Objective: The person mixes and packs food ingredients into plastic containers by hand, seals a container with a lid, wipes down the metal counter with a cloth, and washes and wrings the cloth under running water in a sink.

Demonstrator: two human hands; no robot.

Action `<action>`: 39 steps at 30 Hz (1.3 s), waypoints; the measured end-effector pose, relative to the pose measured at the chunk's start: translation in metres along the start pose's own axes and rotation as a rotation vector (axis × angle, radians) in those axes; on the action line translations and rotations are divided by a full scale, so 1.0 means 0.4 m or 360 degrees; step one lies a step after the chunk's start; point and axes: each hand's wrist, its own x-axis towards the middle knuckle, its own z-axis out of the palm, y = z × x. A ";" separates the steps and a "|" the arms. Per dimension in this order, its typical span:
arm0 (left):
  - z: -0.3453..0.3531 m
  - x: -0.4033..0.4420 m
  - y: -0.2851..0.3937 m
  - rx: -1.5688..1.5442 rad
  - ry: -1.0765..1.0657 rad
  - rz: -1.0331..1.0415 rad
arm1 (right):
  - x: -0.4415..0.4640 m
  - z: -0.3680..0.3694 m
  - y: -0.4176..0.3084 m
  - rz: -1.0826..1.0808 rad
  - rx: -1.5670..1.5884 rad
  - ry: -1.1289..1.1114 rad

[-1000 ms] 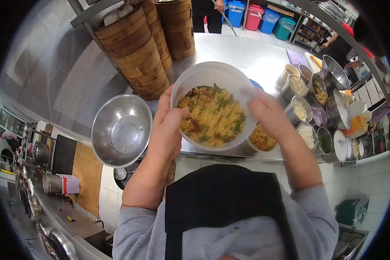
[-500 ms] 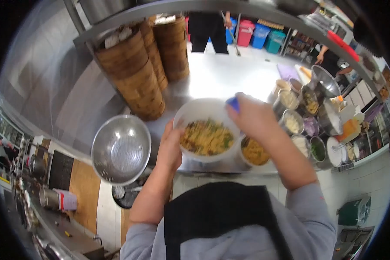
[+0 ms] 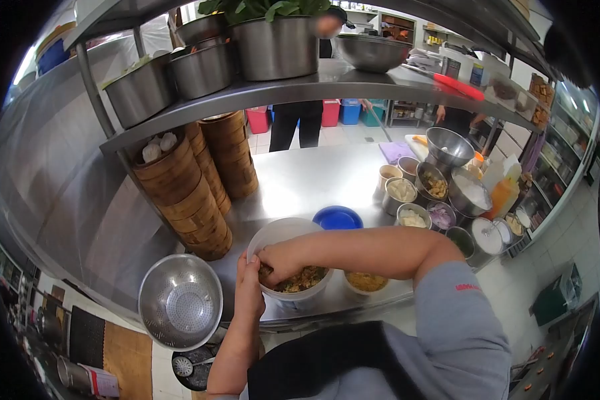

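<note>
Gripping white tub at rim: left hand. Right hand now inside, fingertips in food mix — closure hidden, cannot tell.

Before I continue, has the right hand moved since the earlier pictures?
Yes. Judged against the second food container, the right hand has moved left, into the white tub.

Gray sleeve: red lettering is showing, too small to read.
White shelf container: a dark label is facing out, its print staying illegible.
Readable words or numbers: none are showing.
</note>
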 end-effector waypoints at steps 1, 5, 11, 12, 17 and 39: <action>0.000 0.001 0.001 -0.0002 0.0006 -0.0005 | -0.001 0.001 0.003 0.0012 0.0003 0.0015; 0.011 -0.002 0.006 -0.0026 -0.0021 -0.0035 | -0.003 0.014 0.012 0.0149 -0.0125 -0.0125; 0.011 0.002 0.000 -0.0093 -0.0053 0.0047 | -0.052 -0.021 -0.042 0.0026 -0.0157 -0.0245; 0.018 -0.001 0.004 -0.0129 -0.0004 -0.0003 | -0.056 -0.021 -0.042 0.0020 -0.0165 -0.0226; 0.000 0.005 -0.010 -0.0074 -0.0032 0.0031 | -0.041 0.007 -0.039 -0.0039 -0.0250 -0.0130; -0.012 0.031 -0.021 -0.0078 -0.0020 0.0019 | -0.113 -0.112 -0.042 0.0513 0.1142 0.0229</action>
